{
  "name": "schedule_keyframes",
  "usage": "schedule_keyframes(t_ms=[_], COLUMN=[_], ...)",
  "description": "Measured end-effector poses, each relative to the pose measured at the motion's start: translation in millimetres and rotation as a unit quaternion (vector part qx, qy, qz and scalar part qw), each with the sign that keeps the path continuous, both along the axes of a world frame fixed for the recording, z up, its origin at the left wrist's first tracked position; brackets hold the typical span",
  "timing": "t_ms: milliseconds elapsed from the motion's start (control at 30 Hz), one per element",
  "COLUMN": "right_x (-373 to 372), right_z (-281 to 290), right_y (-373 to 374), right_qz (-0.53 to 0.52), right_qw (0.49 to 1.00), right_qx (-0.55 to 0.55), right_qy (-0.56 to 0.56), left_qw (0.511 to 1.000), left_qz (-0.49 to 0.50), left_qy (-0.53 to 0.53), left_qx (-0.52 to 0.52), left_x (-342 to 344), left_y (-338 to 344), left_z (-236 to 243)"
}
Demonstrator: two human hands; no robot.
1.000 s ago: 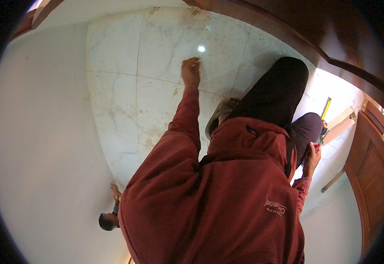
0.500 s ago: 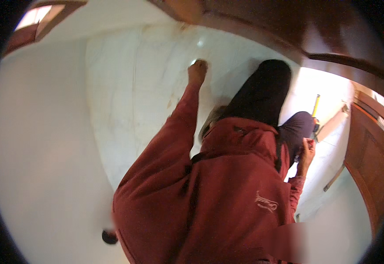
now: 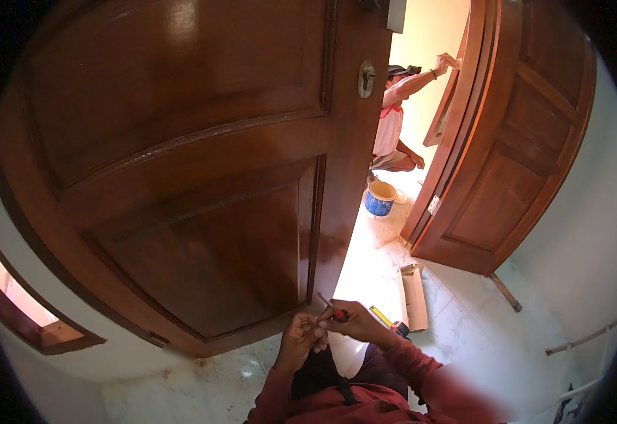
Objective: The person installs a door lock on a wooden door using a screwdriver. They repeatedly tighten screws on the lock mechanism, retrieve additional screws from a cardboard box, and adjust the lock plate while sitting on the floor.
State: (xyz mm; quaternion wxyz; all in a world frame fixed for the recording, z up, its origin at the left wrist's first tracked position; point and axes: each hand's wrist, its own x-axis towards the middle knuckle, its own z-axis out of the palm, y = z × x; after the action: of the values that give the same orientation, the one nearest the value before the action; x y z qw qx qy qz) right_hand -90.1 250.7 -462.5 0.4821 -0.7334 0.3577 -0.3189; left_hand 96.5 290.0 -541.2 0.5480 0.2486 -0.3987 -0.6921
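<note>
The right hand (image 3: 356,321) is curled around a red-handled screwdriver (image 3: 339,315), before the brown door (image 3: 209,258). The left hand (image 3: 296,344) bends its fingers close by; I cannot tell whether they pinch anything. Caution: a loose grip could let the shaft slip, jabbing fingers or scratching varnish.

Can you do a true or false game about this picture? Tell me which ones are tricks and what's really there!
1. The right hand holds a red-handled tool. True.
2. The left hand is far away from the right hand. False: they are close together.
3. The tape measure has its yellow blade pulled out. True.
4. The bucket is lying on its side. False: it stands upright.
5. The other person has one arm raised. True.
6. The big door is painted white. False: it is brown.
</note>
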Motion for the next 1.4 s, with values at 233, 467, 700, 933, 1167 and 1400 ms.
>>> schedule_keyframes(t_ms=[233,467,700,933,1167,1400], right_x=[-24.1,-64.0,-21.8,19.9,61.5,65.7], right_z=[65.0,177.8,392.8,497.9,482.6,482.5], right_y=[-15.2,-25.6,-31.0,-66.8,-54.4,-38.1], right_qz=[0.017,-0.008,-0.145,-0.167,-0.284,-0.323], right_qw=[0.991,0.926,0.795,0.491,0.535,0.59], right_qx=[-0.128,-0.331,-0.539,-0.693,-0.635,-0.582], right_qy=[0.036,0.183,0.238,0.502,0.479,0.457], left_qw=[0.995,0.98,0.677,0.519,0.381,0.32], left_qz=[0.023,0.026,0.375,0.422,0.617,0.697], left_qy=[0.003,-0.043,-0.269,-0.318,-0.311,-0.309], left_qx=[-0.097,-0.195,-0.573,-0.672,-0.615,-0.563], left_x=[-17.3,-58.3,-77.4,-109.4,-64.2,-26.2], left_y=[-28.5,-70.6,-156.1,-183.3,-189.2,-168.5], left_z=[70.7,164.9,257.1,319.5,359.5,398.5])
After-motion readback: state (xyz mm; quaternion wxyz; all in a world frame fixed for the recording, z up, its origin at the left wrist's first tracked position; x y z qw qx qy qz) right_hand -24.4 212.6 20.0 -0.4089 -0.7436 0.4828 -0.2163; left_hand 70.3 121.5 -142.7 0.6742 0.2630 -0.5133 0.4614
